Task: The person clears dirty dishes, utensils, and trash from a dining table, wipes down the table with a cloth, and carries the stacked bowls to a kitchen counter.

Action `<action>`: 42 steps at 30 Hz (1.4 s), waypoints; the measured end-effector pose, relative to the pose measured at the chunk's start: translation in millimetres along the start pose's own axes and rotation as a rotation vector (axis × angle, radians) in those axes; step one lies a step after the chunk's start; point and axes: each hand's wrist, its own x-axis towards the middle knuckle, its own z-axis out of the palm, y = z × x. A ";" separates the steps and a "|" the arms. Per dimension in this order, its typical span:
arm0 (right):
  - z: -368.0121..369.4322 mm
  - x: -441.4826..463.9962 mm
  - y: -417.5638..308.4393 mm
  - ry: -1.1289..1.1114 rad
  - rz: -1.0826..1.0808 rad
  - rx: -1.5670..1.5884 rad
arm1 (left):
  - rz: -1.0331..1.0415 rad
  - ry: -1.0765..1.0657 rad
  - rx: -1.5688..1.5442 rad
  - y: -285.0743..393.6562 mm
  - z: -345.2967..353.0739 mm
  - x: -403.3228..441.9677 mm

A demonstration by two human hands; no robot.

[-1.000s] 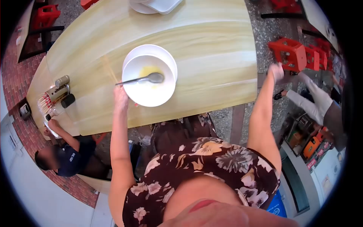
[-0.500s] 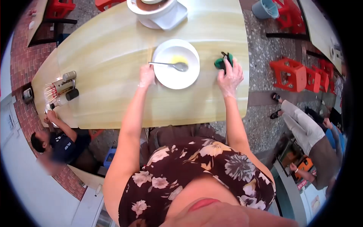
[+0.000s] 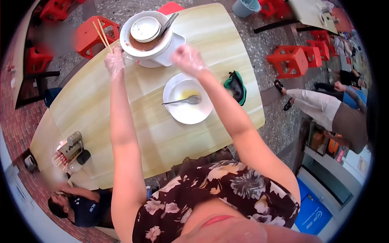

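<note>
My left hand (image 3: 115, 65), in a clear plastic glove, is closed round a pair of wooden chopsticks (image 3: 103, 35) that point up and away. Just right of it stands a large white bowl (image 3: 126, 49) of brown liquid, holding stacked small white dishes (image 3: 145, 28) and dark-handled utensils (image 3: 168, 25). My right hand (image 3: 189, 60), also gloved, hovers by that bowl's right side over a white tray-like piece (image 3: 177, 40); its fingers look curled but are blurred. Nearer me, a metal spoon (image 3: 186, 100) lies across a white bowl (image 3: 184, 118) with yellowish residue. A green and black cloth-like item (image 3: 236, 87) rests to the right.
On the wooden table's (image 3: 150, 141) left end stands a holder (image 3: 69, 150) with toothpick-like sticks and bottles. A person (image 3: 87, 206) sits beyond it. Red stools (image 3: 289, 60) and a light-blue bucket (image 3: 246, 7) stand on the floor. Another person (image 3: 324, 103) is at the right.
My right hand has left the green and black item and moved left to the large bowl. My left hand has gone forward and left with the chopsticks. The view has shifted.
</note>
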 end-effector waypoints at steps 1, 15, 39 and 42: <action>15.8 -24.4 11.9 -0.088 -0.104 -0.202 | 0.003 -0.008 0.003 -7.0 -1.9 4.2; 15.9 -81.3 28.1 0.228 -0.108 -0.158 | 0.173 -0.225 -0.171 23.0 -49.7 -33.6; -612.0 -199.6 175.1 1.200 0.706 0.007 | 0.756 0.193 0.174 -70.5 -81.2 28.0; -629.7 -217.0 184.2 1.139 0.886 0.133 | 0.821 0.311 0.359 -134.8 -69.9 80.9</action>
